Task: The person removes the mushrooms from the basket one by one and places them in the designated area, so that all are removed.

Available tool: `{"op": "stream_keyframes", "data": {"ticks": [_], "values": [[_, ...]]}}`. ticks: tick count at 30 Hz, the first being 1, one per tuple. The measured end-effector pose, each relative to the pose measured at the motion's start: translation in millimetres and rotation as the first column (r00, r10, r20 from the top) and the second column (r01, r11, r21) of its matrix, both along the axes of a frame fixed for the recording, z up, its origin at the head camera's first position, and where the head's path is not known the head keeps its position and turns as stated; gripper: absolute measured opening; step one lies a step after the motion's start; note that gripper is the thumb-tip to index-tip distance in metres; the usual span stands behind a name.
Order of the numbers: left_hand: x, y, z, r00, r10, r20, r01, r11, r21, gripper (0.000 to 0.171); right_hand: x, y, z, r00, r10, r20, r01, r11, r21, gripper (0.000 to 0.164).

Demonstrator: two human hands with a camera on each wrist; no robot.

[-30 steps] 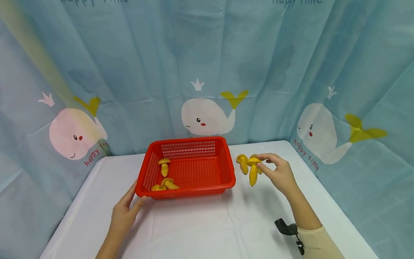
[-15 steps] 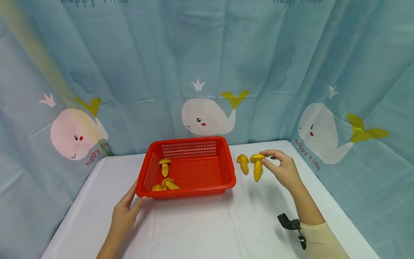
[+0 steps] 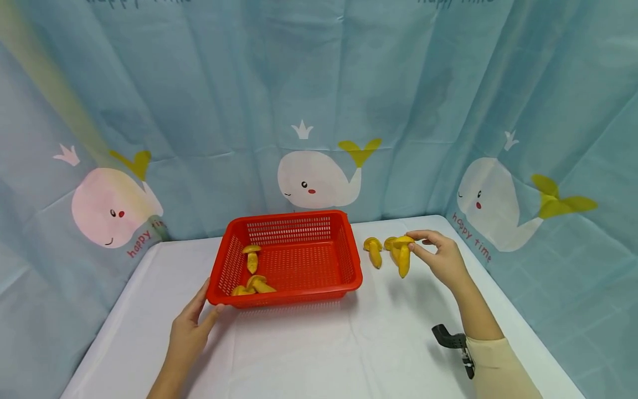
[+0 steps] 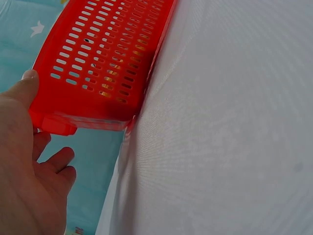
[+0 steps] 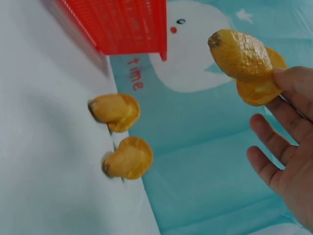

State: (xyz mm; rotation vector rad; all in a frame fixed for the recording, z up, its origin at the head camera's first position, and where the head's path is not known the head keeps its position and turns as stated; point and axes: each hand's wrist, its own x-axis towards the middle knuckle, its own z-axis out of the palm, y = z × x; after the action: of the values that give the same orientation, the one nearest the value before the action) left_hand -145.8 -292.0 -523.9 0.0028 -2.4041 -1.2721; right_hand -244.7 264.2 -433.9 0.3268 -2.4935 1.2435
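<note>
My right hand [image 3: 442, 260] pinches a yellow mushroom [image 3: 404, 261] between thumb and fingers, at the cap, with its stem hanging down. In the right wrist view this mushroom [image 5: 242, 56] is raised above the table. Two more mushrooms lie on the cloth between the basket and that hand: one nearer the basket [image 3: 375, 255], the other [image 3: 390, 244] partly hidden behind the held one. My left hand [image 3: 188, 332] grips the near left corner of a red plastic basket [image 3: 309, 296], thumb on the rim. Inside the basket's left part are three mushrooms [image 3: 252, 260].
A white cloth [image 3: 299, 354] covers the table. Blue curtains [image 3: 224, 111] printed with whales rise along its back and sides. A black wrist mount [image 3: 451, 339] sticks out from the right sleeve [image 3: 498, 360].
The right hand has shifted right and slightly back with the mushroom, uncovering part of a mushroom on the cloth. The left hand stays on the basket corner.
</note>
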Motion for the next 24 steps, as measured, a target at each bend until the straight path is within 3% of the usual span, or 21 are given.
{"op": "stream_keyframes", "data": {"ticks": [16,24], "values": [[-1.1,0.9,-0.8,0.999,0.012,0.034,-0.012,1.000,-0.008,0.074,-12.8,27.2,-17.3,0.999,-0.047,0.009,0.046,0.999,0.008,0.032],[1.1,3.0,2.8,1.000,-0.007,-0.008,0.007,1.000,0.009,0.074,-21.4,36.9,-33.7,0.997,-0.070,0.021,0.069,0.997,0.028,0.032]]}}
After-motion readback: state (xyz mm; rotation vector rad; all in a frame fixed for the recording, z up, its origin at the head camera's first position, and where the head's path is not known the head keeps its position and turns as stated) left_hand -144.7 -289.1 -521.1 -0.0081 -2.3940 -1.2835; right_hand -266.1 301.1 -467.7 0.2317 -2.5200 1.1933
